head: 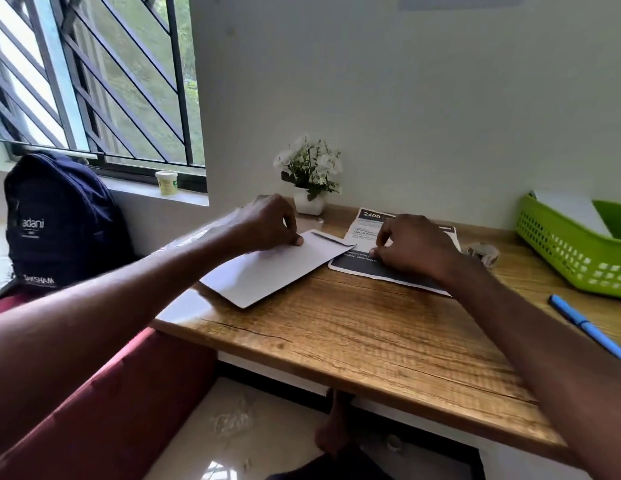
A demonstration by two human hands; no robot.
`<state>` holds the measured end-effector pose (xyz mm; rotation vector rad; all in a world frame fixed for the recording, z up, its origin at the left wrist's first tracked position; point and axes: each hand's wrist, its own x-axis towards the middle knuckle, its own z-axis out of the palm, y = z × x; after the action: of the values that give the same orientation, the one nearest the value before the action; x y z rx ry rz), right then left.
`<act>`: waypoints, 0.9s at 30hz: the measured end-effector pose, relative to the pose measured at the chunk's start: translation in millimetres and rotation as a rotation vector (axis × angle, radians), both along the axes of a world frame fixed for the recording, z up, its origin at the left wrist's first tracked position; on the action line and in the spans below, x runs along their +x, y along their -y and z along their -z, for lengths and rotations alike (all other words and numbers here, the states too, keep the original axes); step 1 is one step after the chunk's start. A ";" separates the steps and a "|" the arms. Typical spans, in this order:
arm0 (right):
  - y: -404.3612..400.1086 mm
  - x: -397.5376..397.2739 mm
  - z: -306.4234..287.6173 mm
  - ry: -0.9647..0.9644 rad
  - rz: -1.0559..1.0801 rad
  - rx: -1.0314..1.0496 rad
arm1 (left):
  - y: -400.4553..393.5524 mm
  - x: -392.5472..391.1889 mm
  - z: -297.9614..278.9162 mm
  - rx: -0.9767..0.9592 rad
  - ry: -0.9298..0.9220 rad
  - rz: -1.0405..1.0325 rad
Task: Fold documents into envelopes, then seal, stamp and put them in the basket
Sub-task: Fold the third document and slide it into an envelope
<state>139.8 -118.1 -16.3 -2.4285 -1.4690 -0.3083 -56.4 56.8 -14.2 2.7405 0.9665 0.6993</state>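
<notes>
A white envelope (267, 271) lies slanted on the wooden desk (371, 341), its flap end toward the wall. My left hand (267, 223) pinches the envelope's upper edge near the flap. A printed document (368, 266) with black and white panels lies to the right of the envelope, partly under its corner. My right hand (413, 249) rests on the document, fingers curled and pinching its paper near the middle. The green basket (565, 251) stands at the desk's right, with a white sheet inside.
A small white pot of white flowers (311, 174) stands by the wall behind the envelope. A crumpled scrap (482, 252) lies left of the basket. A blue pen (589, 329) lies at the right edge. A dark backpack (59, 220) sits left, under the window.
</notes>
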 end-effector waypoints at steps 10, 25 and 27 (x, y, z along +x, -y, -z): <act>10.6 18.5 -11.7 -0.085 -0.060 -0.135 | 43.5 87.5 -20.1 0.146 -0.299 0.458; 5.9 31.5 16.5 -0.040 -0.136 0.050 | 12.7 134.0 0.4 0.210 -0.406 0.130; 6.6 30.2 16.8 -0.044 -0.144 0.076 | 10.2 149.5 3.0 0.167 -0.352 0.079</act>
<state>170.0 -124.7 -33.0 -2.2426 -1.5736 -0.2726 93.2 46.5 -17.2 3.0994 0.8887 0.3008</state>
